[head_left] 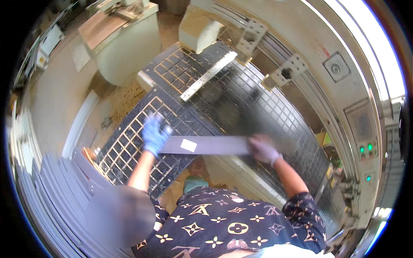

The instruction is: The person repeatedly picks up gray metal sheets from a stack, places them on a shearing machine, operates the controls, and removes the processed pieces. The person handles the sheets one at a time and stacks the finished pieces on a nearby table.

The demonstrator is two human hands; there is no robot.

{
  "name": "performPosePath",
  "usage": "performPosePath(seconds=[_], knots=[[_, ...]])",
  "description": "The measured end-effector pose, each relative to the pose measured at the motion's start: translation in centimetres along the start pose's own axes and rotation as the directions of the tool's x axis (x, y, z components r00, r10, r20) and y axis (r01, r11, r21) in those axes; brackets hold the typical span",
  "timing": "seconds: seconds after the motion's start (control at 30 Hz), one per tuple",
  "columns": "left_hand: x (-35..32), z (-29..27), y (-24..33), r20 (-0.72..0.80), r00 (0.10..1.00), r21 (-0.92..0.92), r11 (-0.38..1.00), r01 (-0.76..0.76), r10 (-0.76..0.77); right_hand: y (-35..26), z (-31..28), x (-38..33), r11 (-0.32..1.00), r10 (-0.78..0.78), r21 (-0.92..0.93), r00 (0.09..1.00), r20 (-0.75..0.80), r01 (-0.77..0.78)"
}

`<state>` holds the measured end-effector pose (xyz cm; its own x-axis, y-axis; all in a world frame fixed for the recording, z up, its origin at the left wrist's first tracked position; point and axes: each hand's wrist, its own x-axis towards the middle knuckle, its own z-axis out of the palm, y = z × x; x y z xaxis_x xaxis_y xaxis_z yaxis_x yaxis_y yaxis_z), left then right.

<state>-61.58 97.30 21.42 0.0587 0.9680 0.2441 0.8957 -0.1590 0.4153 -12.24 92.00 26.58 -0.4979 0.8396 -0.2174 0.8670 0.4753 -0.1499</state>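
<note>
A long, narrow grey board with a white label near its left end lies crosswise in front of me, over the dark gridded machine bed. My left hand, in a blue glove, is at the board's left end. Its fingers and thumb are spread, and the palm side by the board is hidden. Toward the other end, my right hand, in a pale glove, is closed over the board. Motion blurs that hand and the board's right tip, so its single fingers do not show clearly.
A pale metal bar lies across the black gridded bed. Beyond it runs a machine gantry with drilled plates. Several grey boards are stacked at lower left. A rounded beige machine housing stands at the far left.
</note>
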Motion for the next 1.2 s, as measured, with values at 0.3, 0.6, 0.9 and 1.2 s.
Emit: performPosePath(seconds=[0.3,0.6,0.9,1.2], knots=[[-4.5,2.4,1.2,0.127,0.99,0.263,0.965,0.024,-0.059,-5.9,-2.3,3.9,0.952,0.263,0.251,0.889,-0.375,-0.176],[-1.3,4.6,3.5,0.07,0.978,0.243,0.954,0.175,-0.197,-8.9,4.8,-8.5,0.706,0.665,0.458,0.728,-0.166,-0.54],[5.2,4.8,9.9,0.262,0.911,0.297,0.924,0.238,-0.319,-10.4,8.9,-13.7,0.47,0.85,0.558,0.521,-0.077,-0.684],[-0.7,2.5,5.4,0.218,0.953,0.243,0.957,0.156,-0.21,-14.4,13.3,-18.9,0.207,0.96,0.675,0.279,-0.003,-0.708]])
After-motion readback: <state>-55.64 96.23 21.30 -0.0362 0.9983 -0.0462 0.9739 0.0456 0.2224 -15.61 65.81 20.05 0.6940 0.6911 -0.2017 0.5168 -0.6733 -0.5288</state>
